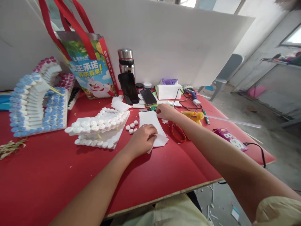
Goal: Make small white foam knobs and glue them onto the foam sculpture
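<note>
A white paper sheet (150,121) lies on the red table in front of me, its near end lifted and bent over. My left hand (144,139) is closed on that near part, the fingers curled over it. At the sheet's far right corner is my right hand (166,112), fingers bent down and pressed together; what they hold is hidden. Just behind it lies a green-handled cutter (152,108). Several small white rolls (131,127) sit left of the sheet. Beyond them stands a curved white form (96,125) covered with white rolls.
Blue-and-white roll-covered forms (39,106) stand at the left beside a shopping bag (94,69). Behind the sheet are a steel flask (126,61), two phones (128,88) and a tissue pack (169,92). A yellow glue gun (192,116) and purple power strip (231,139) lie right.
</note>
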A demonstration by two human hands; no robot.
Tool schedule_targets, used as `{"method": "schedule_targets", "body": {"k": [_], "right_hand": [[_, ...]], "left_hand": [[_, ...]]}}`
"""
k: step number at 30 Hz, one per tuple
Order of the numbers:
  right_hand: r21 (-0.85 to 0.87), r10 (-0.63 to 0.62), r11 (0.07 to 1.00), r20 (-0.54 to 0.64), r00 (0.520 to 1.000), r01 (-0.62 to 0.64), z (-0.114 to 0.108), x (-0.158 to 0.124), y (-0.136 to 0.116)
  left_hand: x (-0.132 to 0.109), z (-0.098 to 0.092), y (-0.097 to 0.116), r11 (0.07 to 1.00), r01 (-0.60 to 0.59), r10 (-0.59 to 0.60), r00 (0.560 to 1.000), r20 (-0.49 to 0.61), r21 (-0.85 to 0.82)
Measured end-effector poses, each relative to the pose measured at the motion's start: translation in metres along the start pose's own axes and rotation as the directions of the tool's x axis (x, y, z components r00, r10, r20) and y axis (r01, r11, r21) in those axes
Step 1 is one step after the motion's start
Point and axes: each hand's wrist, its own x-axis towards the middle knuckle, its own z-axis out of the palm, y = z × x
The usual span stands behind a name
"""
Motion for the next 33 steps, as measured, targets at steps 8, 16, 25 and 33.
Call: {"method": "schedule_targets", "body": {"k": [8, 16, 25, 33], "right_hand": [[-0.148, -0.052, 0.985, 0.205, 0.977, 0.083, -0.027, -0.009, -0.009], [-0.275, -0.135, 0.931, 0.357, 0.924, 0.242, -0.057, -0.031, -0.017], [-0.402, -0.005, 0.888, 0.479, 0.878, 0.224, -0.060, -0.039, -0.030], [-0.361, -0.206, 0.859, 0.402, 0.892, 0.362, -0.043, -0.086, -0.011]], "left_hand": [[-0.002, 0.001, -0.004, 1.000, -0.004, 0.004, 1.000, -0.001, -0.024], [0.000, 0.002, -0.004, 0.999, -0.038, 0.038, 0.999, -0.016, -0.008], [0.000, 0.001, -0.004, 1.000, -0.010, 0.010, 1.000, 0.006, -0.002], [0.001, 0.000, -0.006, 0.999, -0.048, 0.047, 0.999, 0.014, 0.016]]}}
